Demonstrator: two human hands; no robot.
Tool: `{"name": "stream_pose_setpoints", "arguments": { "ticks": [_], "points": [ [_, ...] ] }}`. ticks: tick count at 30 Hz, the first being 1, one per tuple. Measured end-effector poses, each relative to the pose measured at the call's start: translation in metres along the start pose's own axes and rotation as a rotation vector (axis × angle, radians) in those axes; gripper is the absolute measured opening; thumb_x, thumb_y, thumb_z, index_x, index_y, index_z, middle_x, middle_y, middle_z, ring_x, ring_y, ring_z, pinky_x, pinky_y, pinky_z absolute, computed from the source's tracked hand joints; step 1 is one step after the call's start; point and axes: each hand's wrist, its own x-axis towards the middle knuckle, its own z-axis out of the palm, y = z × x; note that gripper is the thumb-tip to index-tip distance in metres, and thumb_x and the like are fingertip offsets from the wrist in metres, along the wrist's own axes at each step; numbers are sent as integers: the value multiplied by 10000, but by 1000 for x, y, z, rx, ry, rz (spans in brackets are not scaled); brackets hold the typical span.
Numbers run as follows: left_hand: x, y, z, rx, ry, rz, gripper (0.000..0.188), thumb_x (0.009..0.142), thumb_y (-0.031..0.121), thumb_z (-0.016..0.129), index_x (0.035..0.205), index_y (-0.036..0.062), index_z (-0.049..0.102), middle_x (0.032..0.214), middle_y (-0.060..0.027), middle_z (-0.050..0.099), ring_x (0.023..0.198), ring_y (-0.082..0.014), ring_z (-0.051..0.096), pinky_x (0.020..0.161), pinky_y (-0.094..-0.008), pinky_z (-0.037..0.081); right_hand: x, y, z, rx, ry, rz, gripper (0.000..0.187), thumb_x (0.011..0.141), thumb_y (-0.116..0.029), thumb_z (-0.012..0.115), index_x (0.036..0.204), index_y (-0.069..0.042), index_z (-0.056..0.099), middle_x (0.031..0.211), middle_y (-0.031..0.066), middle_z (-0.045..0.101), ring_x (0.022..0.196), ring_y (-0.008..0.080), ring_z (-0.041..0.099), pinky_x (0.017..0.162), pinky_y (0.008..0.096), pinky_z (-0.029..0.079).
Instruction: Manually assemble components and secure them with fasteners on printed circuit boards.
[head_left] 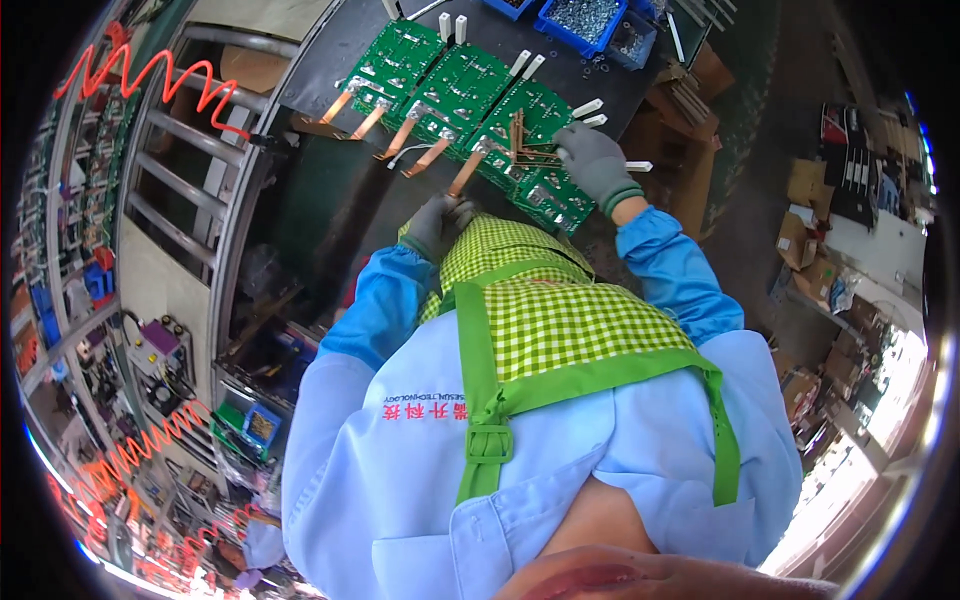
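Green circuit boards (pixel 455 92) lie in a row across the dark bench, with silvery solder patches and white-tipped leads on them. Copper strips (pixel 427 157) stick out from their near edge. At the lower end of one copper strip (pixel 466 172), my gloved left hand (pixel 430 227) is closed, its fingers partly hidden. My gloved right hand (pixel 596 166) is over the rightmost board (pixel 551 198), fingers curled at the ends of thin brown strips (pixel 535 157). More such strips (pixel 517 133) lie across that board beside the fingertips.
Blue bins (pixel 583 22) with small metal parts stand at the bench's far side, with loose bits nearby. A metal roller rack (pixel 187 180) runs along the left, below a coiled red hose (pixel 165 75). Cardboard (pixel 690 125) lies right of the bench.
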Motion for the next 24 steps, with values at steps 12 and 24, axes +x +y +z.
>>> {"name": "stream_pose_setpoints", "arguments": {
  "ticks": [12, 24],
  "points": [
    [-14, -52, 70, 142, 124, 313, 394, 928, 186, 453, 1267, -2, 384, 1133, -142, 553, 878, -180, 589, 705, -258, 512, -16, 19, -34, 228, 22, -71, 158, 810, -188, 554, 901, -60, 565, 789, 121, 590, 682, 285, 594, 607, 391, 471],
    [10, -39, 67, 82, 109, 272, 229, 854, 130, 572, 1072, 75, 528, 909, -38, 594, 793, -115, 583, 622, -199, 482, -51, 14, 0, 1430, -458, 260, 143, 920, -169, 473, 947, -38, 523, 835, 42, 576, 655, 83, 533, 552, 220, 431]
  ]
}}
